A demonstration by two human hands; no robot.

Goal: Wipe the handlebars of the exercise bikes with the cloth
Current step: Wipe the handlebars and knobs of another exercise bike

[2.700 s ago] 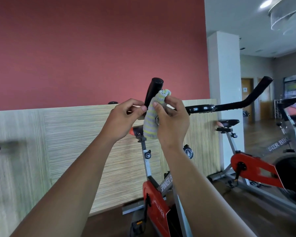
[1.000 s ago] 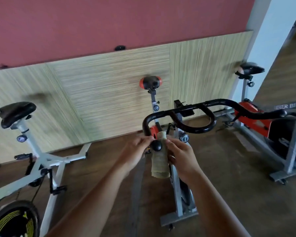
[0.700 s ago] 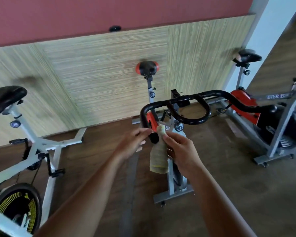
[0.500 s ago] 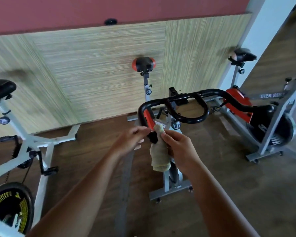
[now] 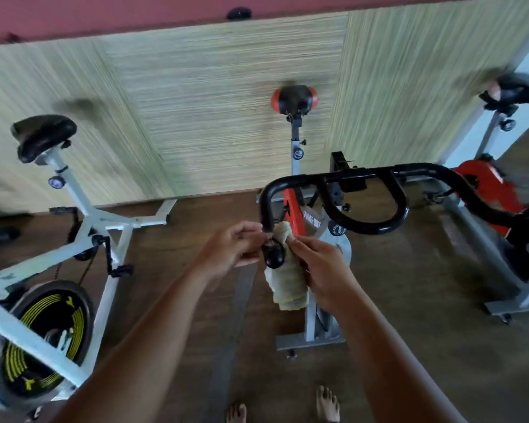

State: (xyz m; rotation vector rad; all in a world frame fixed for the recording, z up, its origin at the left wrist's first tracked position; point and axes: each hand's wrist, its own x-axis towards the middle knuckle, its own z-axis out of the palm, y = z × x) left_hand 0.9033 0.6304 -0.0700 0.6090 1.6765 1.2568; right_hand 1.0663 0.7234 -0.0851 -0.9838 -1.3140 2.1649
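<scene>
The right hand [image 5: 321, 267] pinches the cloth [image 5: 287, 282] against the handlebar [image 5: 268, 206] end; the left hand [image 5: 232, 248] grips beside it. It seems best to wrap the cloth fully around (not only one side) and twist.

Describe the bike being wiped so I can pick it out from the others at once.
Three exercise bikes stand along the striped wall panel. The middle bike has a black looping handlebar, whose near end the left hand and right hand work with a yellowish cloth. Only its saddle has orange sides.
</scene>
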